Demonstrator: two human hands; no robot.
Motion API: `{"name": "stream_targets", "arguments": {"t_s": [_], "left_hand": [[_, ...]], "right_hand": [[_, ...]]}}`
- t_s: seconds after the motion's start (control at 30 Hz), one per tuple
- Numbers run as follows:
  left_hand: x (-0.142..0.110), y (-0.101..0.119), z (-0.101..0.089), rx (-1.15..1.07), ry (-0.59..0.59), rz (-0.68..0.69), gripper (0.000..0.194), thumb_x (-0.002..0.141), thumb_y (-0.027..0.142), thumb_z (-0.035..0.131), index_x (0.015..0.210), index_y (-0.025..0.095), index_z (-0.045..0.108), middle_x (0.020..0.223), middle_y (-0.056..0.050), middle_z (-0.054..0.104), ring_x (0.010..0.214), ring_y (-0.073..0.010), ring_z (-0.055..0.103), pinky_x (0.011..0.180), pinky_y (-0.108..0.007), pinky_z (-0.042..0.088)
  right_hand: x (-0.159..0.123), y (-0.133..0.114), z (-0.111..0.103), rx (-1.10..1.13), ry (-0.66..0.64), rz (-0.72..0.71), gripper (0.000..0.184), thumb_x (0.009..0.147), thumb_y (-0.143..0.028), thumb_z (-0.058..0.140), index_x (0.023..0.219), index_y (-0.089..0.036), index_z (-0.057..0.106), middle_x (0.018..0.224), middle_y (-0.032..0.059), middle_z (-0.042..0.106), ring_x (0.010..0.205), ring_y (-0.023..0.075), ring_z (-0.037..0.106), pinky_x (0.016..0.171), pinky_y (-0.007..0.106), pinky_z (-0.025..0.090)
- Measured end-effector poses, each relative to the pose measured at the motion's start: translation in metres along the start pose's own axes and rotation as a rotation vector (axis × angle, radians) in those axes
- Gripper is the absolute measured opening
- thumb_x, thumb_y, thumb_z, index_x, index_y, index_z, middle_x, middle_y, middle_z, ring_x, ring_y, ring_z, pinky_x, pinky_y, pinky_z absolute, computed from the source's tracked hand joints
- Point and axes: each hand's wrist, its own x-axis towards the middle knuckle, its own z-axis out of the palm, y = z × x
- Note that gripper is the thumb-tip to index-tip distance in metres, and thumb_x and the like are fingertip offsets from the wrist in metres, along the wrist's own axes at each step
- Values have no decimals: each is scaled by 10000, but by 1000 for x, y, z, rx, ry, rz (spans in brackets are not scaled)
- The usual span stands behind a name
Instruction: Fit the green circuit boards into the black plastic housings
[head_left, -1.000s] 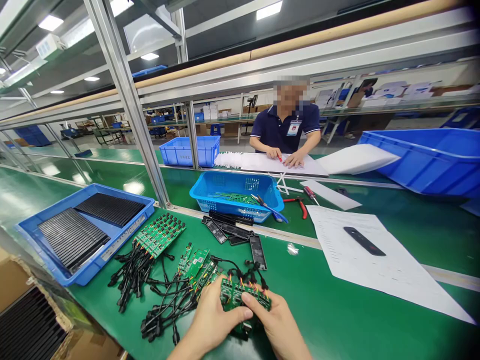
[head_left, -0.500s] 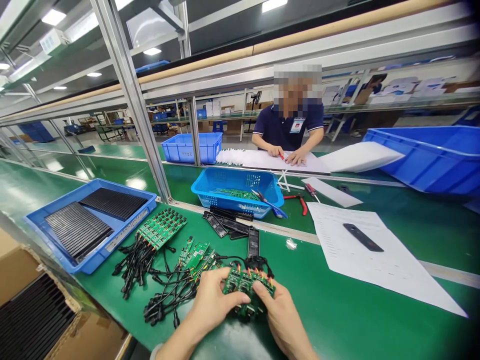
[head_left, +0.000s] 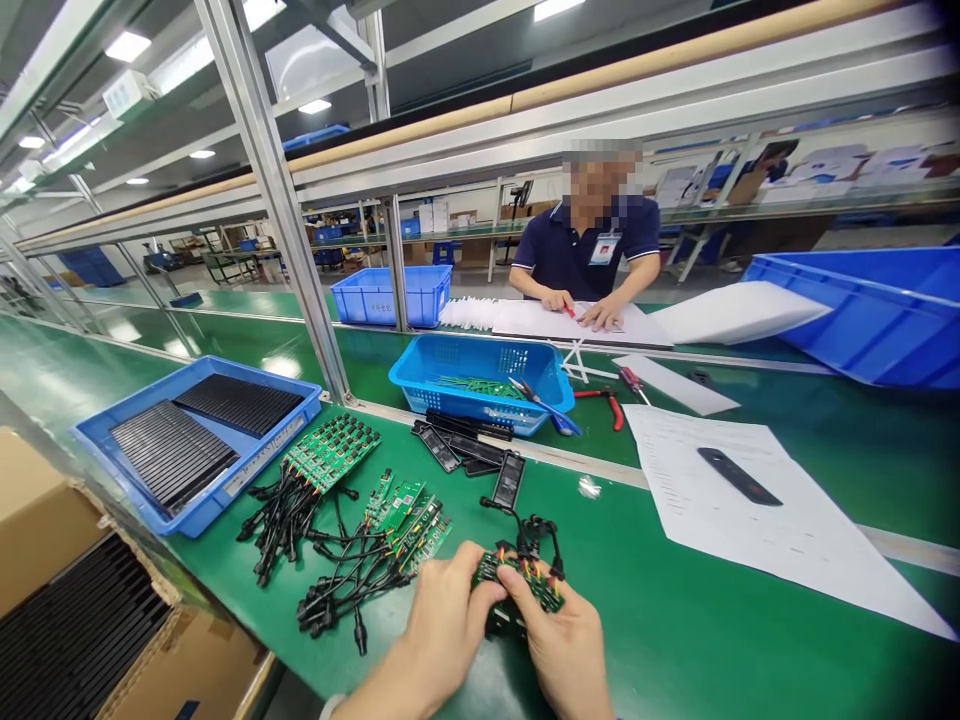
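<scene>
Between my two hands is a small group of green circuit boards (head_left: 531, 584) with black cable leads (head_left: 534, 536) trailing off the far edge. My left hand (head_left: 450, 610) grips the left end, thumb on top. At the right end, my right hand (head_left: 559, 630) is closed around the boards, its thumb pressing the upper face. Both palms hide the undersides. Left of my hands lie loose circuit boards (head_left: 405, 508) with black connectors (head_left: 319, 608), and beyond them a neat panel of boards (head_left: 335, 450) with bundled cables (head_left: 274, 525). Black plastic casings (head_left: 508, 480) lie ahead.
A blue tray (head_left: 289, 432) of black slats stands left, above a cardboard box (head_left: 161, 665). Ahead are a blue basket (head_left: 420, 400), red-handled pliers (head_left: 616, 410) and a screwdriver (head_left: 631, 380). Paper (head_left: 690, 520) bearing a black casing (head_left: 739, 476) lies right. A co-worker (head_left: 592, 240) sits opposite.
The boards in my hands have tilted, so their top faces show less. My hands have shifted slightly right in view. The camera view has turned a little left.
</scene>
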Motion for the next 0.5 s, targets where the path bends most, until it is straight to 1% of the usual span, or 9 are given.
{"name": "stream_targets", "arguments": {"t_s": [0.1, 0.17, 0.23, 0.27, 0.33, 0.4, 0.43, 0.47, 0.5], "left_hand": [[-1, 0, 9, 2, 41, 65, 141, 929, 150, 443, 994, 206, 555, 848, -15, 724, 724, -172, 683, 642, -248, 482], [-2, 1, 12, 60, 71, 117, 178, 933, 138, 449, 1069, 204, 544, 933, -36, 731, 806, -189, 706, 693, -270, 532], [-5, 2, 8, 209, 119, 160, 212, 903, 176, 547, 1115, 191, 543, 998, -71, 712, 860, -226, 703, 701, -319, 569], [-7, 3, 3, 302, 148, 180, 262, 865, 221, 622, 1113, 180, 551, 1019, -94, 695, 878, -256, 696, 677, -350, 582], [-13, 3, -16, 447, 198, 231, 363, 764, 345, 737, 1042, 168, 585, 1000, -117, 665, 866, -303, 677, 595, -392, 590], [-21, 2, -43, 461, 207, 321, 385, 725, 458, 743, 948, 180, 599, 918, -96, 644, 820, -293, 658, 561, -391, 584], [-25, 0, -57, 430, 199, 375, 391, 731, 490, 727, 936, 186, 594, 894, -85, 632, 818, -280, 649, 591, -393, 587], [-28, -3, -72, 388, 188, 422, 413, 741, 501, 717, 975, 188, 584, 919, -89, 624, 866, -279, 640, 667, -409, 591], [-31, -8, -85, 357, 178, 460, 487, 740, 499, 721, 1072, 183, 558, 1006, -117, 615, 979, -302, 617, 778, -444, 577]], "right_hand": [[1, -1, 1, -37, 37, -8, 347, 617, -496, 745, 696, -158, 742, 725, 91, 739, 747, 273, 675, 716, 348, 544], [3, -6, 1, -60, 16, -9, 343, 617, -499, 739, 694, -165, 746, 708, 83, 734, 763, 282, 677, 731, 353, 543], [6, -16, 0, -77, -48, -6, 330, 617, -491, 747, 700, -171, 751, 701, 73, 732, 754, 280, 677, 723, 349, 544], [8, -22, -1, -90, -107, 3, 322, 618, -484, 754, 703, -173, 751, 706, 71, 733, 750, 277, 675, 718, 344, 544], [11, -36, -1, -123, -275, 37, 315, 635, -472, 761, 729, -171, 752, 738, 66, 737, 750, 264, 667, 713, 328, 537], [13, -52, 1, -165, -459, 85, 318, 669, -469, 753, 764, -165, 750, 754, 57, 732, 733, 239, 649, 701, 308, 524], [15, -61, 3, -195, -542, 102, 315, 684, -462, 747, 782, -163, 749, 755, 48, 725, 728, 226, 638, 696, 298, 516], [16, -70, 7, -236, -616, 108, 297, 691, -439, 745, 801, -163, 748, 761, 38, 718, 726, 214, 628, 687, 285, 508], [18, -80, 13, -297, -698, 101, 265, 687, -402, 749, 802, -163, 745, 759, 25, 708, 717, 203, 617, 663, 269, 499]]}}
